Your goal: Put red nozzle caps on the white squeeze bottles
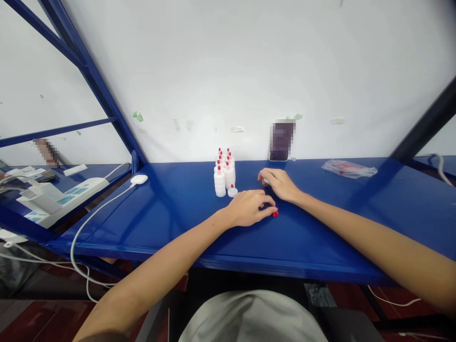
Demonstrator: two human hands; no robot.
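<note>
Several white squeeze bottles [220,183] with red-tipped nozzles stand upright in rows on the blue table. In front of them sits a separate white nozzle lid [232,191] with a red tip. My left hand [251,208] is just right of that lid, its thumb and forefinger pinched together at a few small red caps [275,214] on the tabletop. Whether a cap is fully gripped is hard to see. My right hand [280,184] is curled a little farther back, closed around a small white piece [266,181] that its fingers mostly hide.
A phone [281,140] with a blurred screen leans on the white wall. A clear plastic bag [349,168] with red bits lies at the right. To the left are a white device with a cable [138,179] and a power strip [76,192]. Blue frame bars flank the table [171,232].
</note>
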